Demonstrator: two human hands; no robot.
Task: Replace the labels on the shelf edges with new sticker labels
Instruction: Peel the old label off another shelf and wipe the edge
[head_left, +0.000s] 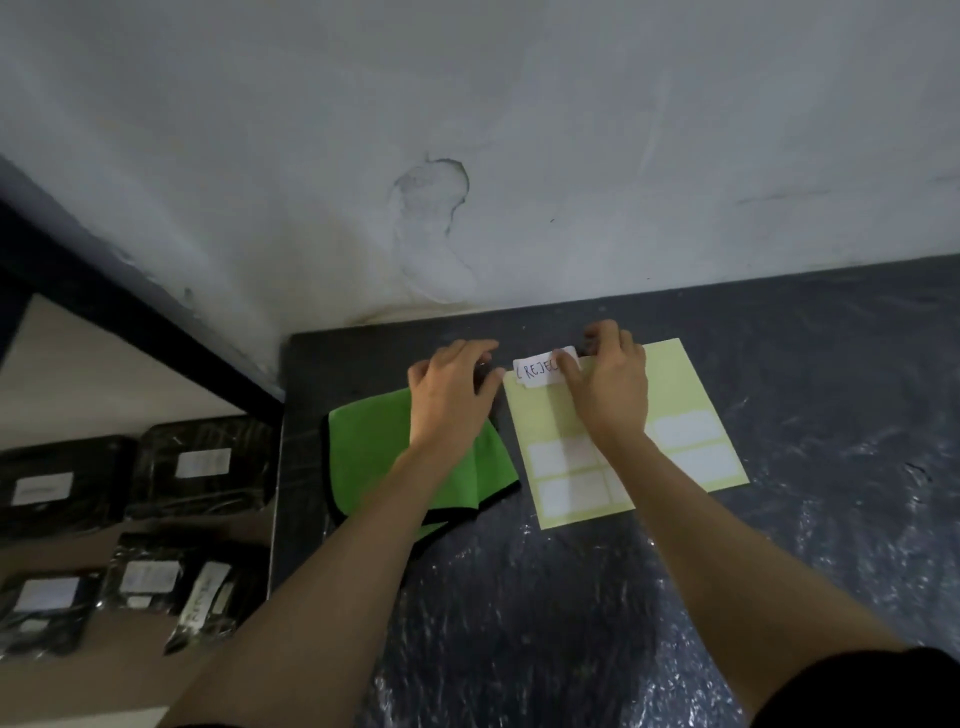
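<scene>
A: Why is the right hand (608, 384) up at the top of the yellow sheet (691, 374)?

B: Its fingers are pinching a white label (540, 371) at the sheet's top left corner. I think it is peeling the label off so it can go on a shelf edge.

A: And the left hand (449, 395)?

B: It sits just beside that same corner, over the green cloth (369, 447). Its fingers are curled down, maybe to keep the sheet from sliding. There is something dark under them, but I cannot tell if they hold it.

A: What does the label look like?

B: Small and white with round corners, and blue letters that start "REJEC". The rest is hidden by the hand. One end looks lifted a bit.

A: Are there more?

B: Yes, blank white stickers (685, 431) lie lower on the sheet, flat on the dark worktop (831, 415). The cloth is close by, likely for wiping the shelf first.
</scene>
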